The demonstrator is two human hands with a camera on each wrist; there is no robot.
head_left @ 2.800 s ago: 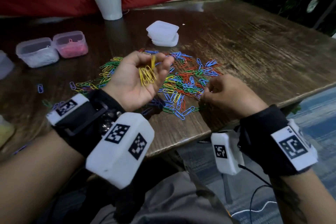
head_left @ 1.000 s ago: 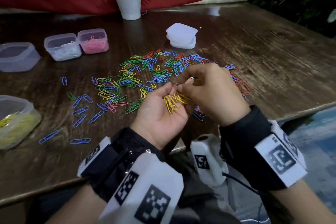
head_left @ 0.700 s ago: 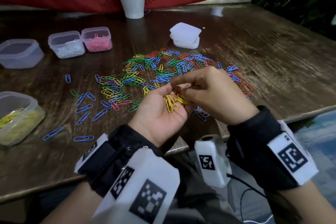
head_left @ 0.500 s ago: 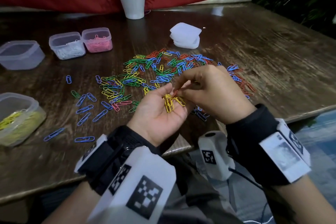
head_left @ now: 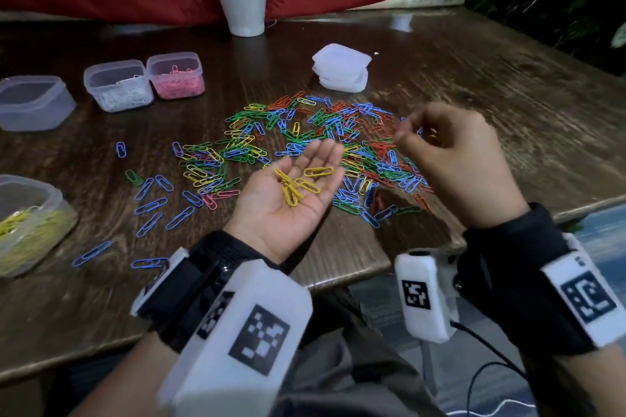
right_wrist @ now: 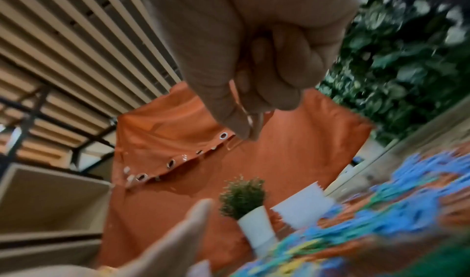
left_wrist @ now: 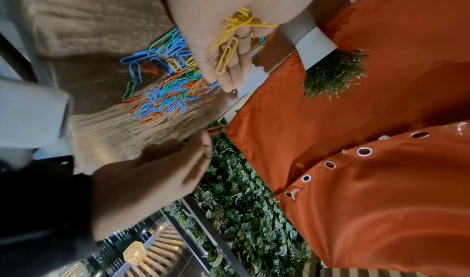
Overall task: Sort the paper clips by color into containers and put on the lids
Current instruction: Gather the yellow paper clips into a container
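The right hand (head_left: 454,159), which half a second ago met the left palm, has lifted away to the right over the mixed clip pile (head_left: 325,142) on the worktop (head_left: 474,85). The left hand (head_left: 288,193) lies palm up, fingers nearly straight, cradling yellow clips (head_left: 298,181). The left wrist view shows the right grip pinching an orange clip (left_wrist: 214,129) between thumb and fingertips; the head view blurs this. The yellow-clip container (head_left: 30,223) sits near left.

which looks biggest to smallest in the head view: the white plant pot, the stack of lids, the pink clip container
1. stack of lids
2. pink clip container
3. white plant pot, though it stands farthest from the camera, so its true rank is unsure.
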